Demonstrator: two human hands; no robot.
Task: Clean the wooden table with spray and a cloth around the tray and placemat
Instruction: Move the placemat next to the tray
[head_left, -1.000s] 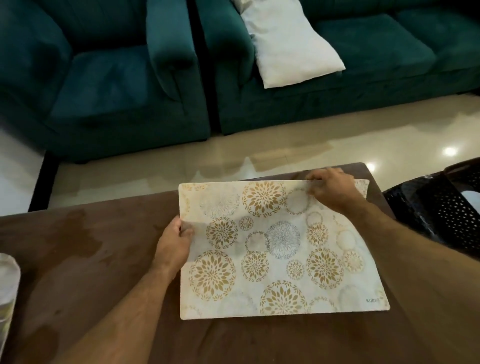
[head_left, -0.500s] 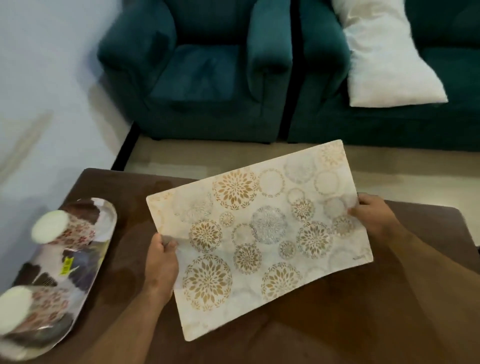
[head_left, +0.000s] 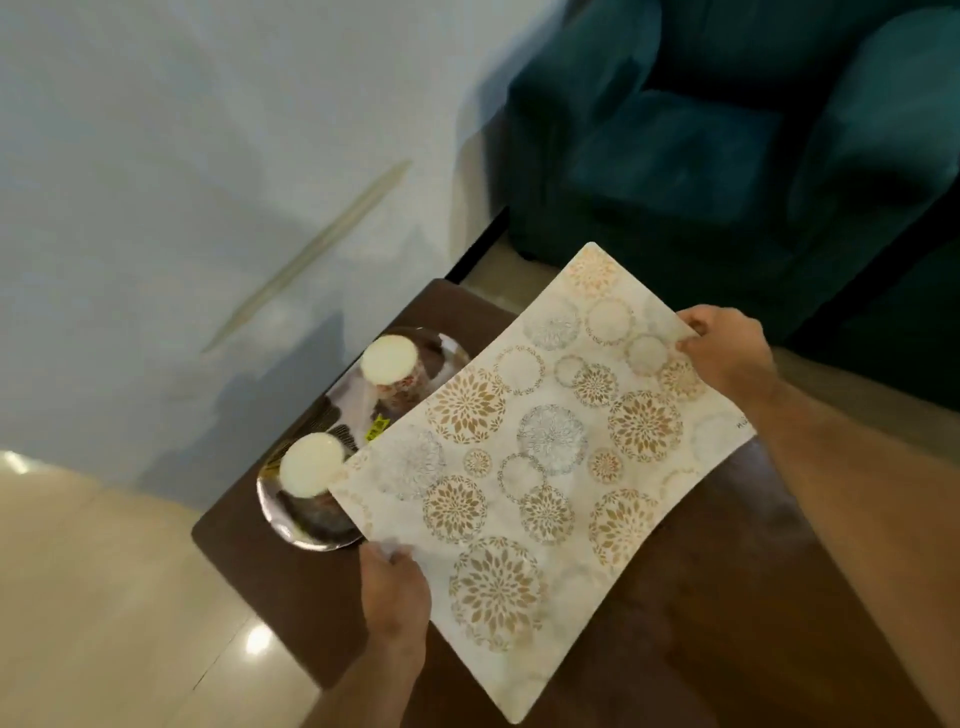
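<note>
While my left hand (head_left: 396, 587) pinches the near edge of the mat (head_left: 540, 467), thumb on top and the other fingers tucked out of sight beneath, my right hand (head_left: 727, 353) pinches the far edge the same way, thumb and forefinger closed on the rim, the rest hidden behind it. So the mat hangs between my two grips, lifted clear of the table (head_left: 727, 597) and sagging a touch in the middle, one corner reaching over the tray (head_left: 311, 535). That tray sits just beyond my left fingertips, near the table's corner, carrying two upturned cups (head_left: 388, 358), their pale bases facing me. By my reckoning I'm clearing the mat away so the wood underneath can be wiped; no spray or cloth is anywhere in view right now. To do this well, I want both pinches firm and level, because a floppy mat will droop and drag. The corner ahead of my left thumb is the one to watch: it looks close above the nearer cup, though I can't tell whether it touches. Lift that side a little, swing wide of the cups, then lay the mat down flat on a dry patch, far edge first, letting go only once it lies settled.
</note>
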